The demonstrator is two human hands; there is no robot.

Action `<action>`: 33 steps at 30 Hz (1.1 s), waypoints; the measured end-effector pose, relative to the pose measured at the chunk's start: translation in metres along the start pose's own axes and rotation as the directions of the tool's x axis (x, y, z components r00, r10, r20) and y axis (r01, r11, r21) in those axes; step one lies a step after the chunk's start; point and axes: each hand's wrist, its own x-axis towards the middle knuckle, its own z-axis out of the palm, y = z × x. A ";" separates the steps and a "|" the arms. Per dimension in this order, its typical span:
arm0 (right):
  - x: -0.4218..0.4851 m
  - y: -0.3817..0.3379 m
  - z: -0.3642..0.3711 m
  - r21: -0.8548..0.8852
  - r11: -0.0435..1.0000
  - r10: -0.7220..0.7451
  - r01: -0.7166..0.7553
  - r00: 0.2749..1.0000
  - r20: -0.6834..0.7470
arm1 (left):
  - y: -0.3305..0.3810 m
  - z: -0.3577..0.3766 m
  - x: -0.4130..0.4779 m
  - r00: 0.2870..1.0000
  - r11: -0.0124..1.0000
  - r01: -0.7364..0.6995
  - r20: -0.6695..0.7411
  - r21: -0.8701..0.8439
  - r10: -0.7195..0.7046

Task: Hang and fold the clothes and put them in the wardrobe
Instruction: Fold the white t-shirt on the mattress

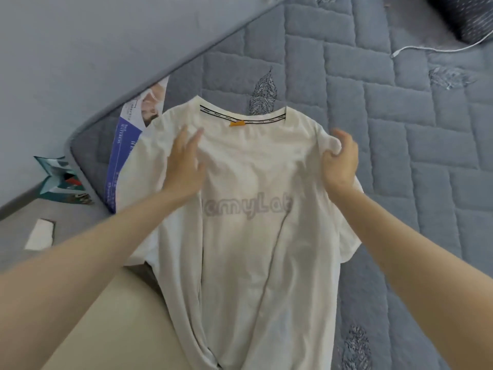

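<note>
**Now the shirt is laid out, but not folded yet**

Here, in the head view, a white T-shirt [248,236] lies on the grey quilted bed [426,156]. Its neck points to the far side, and an orange tag [237,123] sits in the collar. Its near end hangs off the bed edge and over the person's leg [106,329]. Grey letters show faintly through the cloth in the middle.

The left hand [184,164] lies flat on the shirt near the left shoulder. Its fingers are straight and spread, and it holds nothing. It looks a bit blurred. The right hand [340,161] is at the right shoulder of the shirt. Its fingers are curled round a bunch of cloth there, so it holds the shirt.

On the left, a printed paper label [125,145] peeks out from under the shirt. Far off on the right, a white cable [426,48] lies on the bed.

I think the job is only at its start. The shirt is spread out, but it has wrinkles and both sleeves stick out. No fold is made yet. The folding is left to do, and then the putting away. No wardrobe and no hanger can be seen here.
</note>
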 end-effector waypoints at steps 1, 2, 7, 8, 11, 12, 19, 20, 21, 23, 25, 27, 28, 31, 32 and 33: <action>-0.009 0.013 -0.004 -0.052 0.997 0.062 -0.065 0.996 -0.062 | 0.001 0.012 -0.016 0.997 0.996 -0.051 0.056 0.073 0.047; -0.017 0.027 -0.009 -0.125 0.980 0.138 -0.154 0.982 -0.131 | 0.004 0.025 -0.031 0.990 0.986 -0.103 0.110 0.133 0.089; -0.047 0.086 -0.029 -0.168 0.758 0.594 -0.631 0.773 -0.224 | 0.039 0.088 -0.075 0.945 0.957 -0.211 0.290 0.199 0.148; -0.049 0.095 -0.031 -0.145 0.744 0.632 -0.653 0.757 -0.163 | 0.047 0.099 -0.078 0.941 0.958 -0.211 0.308 0.196 0.144; -0.049 0.108 -0.034 -0.155 0.768 0.630 -0.622 0.777 0.003 | 0.066 0.124 -0.077 0.939 0.961 -0.178 0.329 0.211 0.101; -0.050 0.111 -0.038 -0.170 0.799 0.590 -0.577 0.807 0.037 | 0.071 0.130 -0.077 0.938 0.963 -0.170 0.335 0.210 0.092; -0.020 0.103 -0.099 -0.109 0.960 0.232 -0.257 0.952 -0.198 | 0.095 0.147 -0.073 0.923 0.938 -0.088 0.381 0.336 -0.050; -0.010 0.100 -0.107 -0.143 0.962 0.195 -0.234 0.950 -0.243 | 0.102 0.148 -0.071 0.924 0.934 -0.074 0.377 0.351 -0.068; -0.002 0.098 -0.114 -0.162 0.962 0.171 -0.221 0.946 -0.277 | 0.109 0.150 -0.069 0.923 0.930 -0.073 0.377 0.359 -0.073; 0.009 0.100 -0.123 -0.103 0.972 0.173 -0.211 0.940 -0.293 | 0.122 0.156 -0.068 0.921 0.931 -0.080 0.383 0.356 -0.067; 0.012 0.111 -0.126 0.040 0.966 0.258 -0.256 0.931 -0.259 | 0.131 0.163 -0.069 0.916 0.928 -0.098 0.397 0.360 -0.057; 0.010 0.129 -0.127 0.109 0.889 0.459 -0.446 0.857 -0.234 | 0.135 0.172 -0.071 0.908 0.922 -0.121 0.416 0.368 -0.048; 0.007 0.140 -0.128 0.105 0.814 0.579 -0.571 0.785 -0.221 | 0.135 0.175 -0.072 0.903 0.919 -0.124 0.426 0.374 -0.051; -0.009 0.167 -0.127 0.126 0.712 0.700 -0.690 0.711 -0.066 | 0.131 0.184 -0.079 0.881 0.895 -0.138 0.465 0.425 -0.085; -0.015 0.169 -0.126 0.130 0.743 0.662 -0.656 0.750 0.003 | 0.129 0.186 -0.081 0.872 0.885 -0.149 0.480 0.442 -0.094; -0.019 0.169 -0.126 0.110 0.774 0.619 -0.624 0.782 0.075 | 0.128 0.187 -0.083 0.866 0.875 -0.157 0.490 0.457 -0.100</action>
